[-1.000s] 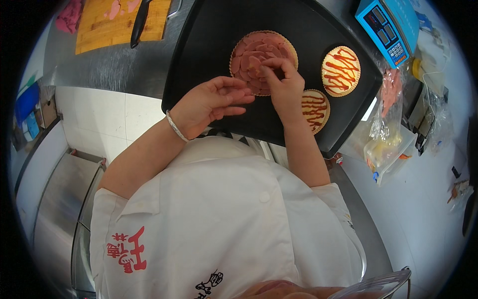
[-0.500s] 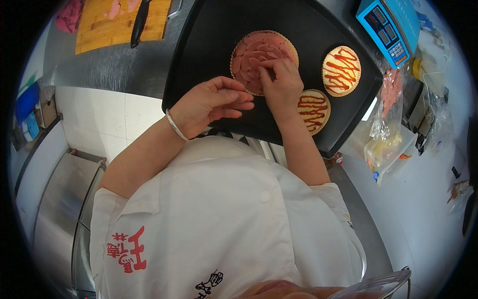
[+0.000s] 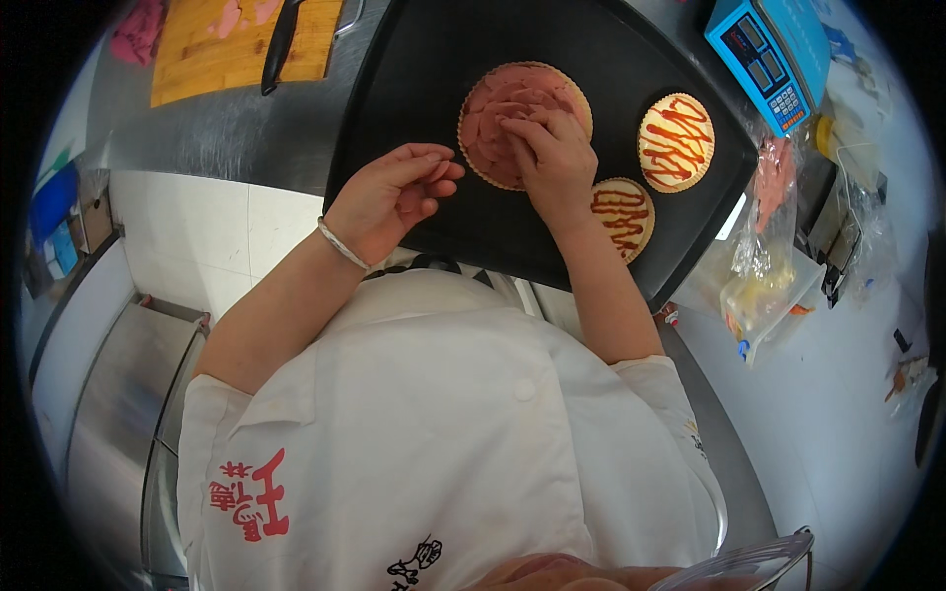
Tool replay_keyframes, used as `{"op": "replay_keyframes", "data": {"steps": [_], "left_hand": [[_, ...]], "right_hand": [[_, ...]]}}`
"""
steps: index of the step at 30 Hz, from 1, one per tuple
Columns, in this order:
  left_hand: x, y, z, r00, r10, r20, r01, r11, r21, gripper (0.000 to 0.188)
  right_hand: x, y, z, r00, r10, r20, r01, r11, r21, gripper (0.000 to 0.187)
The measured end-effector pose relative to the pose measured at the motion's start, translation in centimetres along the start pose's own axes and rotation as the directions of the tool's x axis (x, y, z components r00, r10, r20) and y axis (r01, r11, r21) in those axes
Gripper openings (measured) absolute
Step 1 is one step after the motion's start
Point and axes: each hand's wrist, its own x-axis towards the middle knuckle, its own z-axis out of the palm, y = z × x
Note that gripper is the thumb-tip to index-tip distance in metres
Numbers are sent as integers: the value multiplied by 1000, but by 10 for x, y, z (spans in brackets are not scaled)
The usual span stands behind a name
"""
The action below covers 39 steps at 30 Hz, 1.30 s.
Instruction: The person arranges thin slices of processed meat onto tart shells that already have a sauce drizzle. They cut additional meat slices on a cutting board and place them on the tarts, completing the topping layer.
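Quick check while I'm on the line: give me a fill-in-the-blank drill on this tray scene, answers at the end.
1. The right hand presses on the tart covered with pink ____ slices.
2. The two small tarts carry red sauce in ____ lines.
3. All the tarts sit on a ____ tray.
4. The left hand hovers over the tray, with a silver ____ on its wrist.

Missing words: meat; zigzag; black; bracelet

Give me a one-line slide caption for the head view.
Right hand presses pink meat slices onto a round tart base on a black tray; left hand hovers beside.
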Motion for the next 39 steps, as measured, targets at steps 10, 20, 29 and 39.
{"op": "replay_keyframes", "data": {"steps": [10, 20, 29, 39], "left_hand": [[2, -1, -7, 1000, 5, -10, -5, 999, -52, 18], [2, 0, -7, 998, 10, -68, -13, 999, -41, 20], [2, 2, -7, 996, 15, -89, -19, 999, -46, 21], [5, 2, -13, 997, 10, -80, -15, 998, -63, 22]], "right_hand": [[7, 5, 8, 980, -156, 124, 177, 968, -176, 56], [2, 10, 21, 960, -129, 248, 189, 953, -235, 66], [-1, 7, 23, 944, -166, 284, 244, 933, -265, 68], [-8, -5, 14, 915, -174, 363, 248, 954, -168, 75]]}}
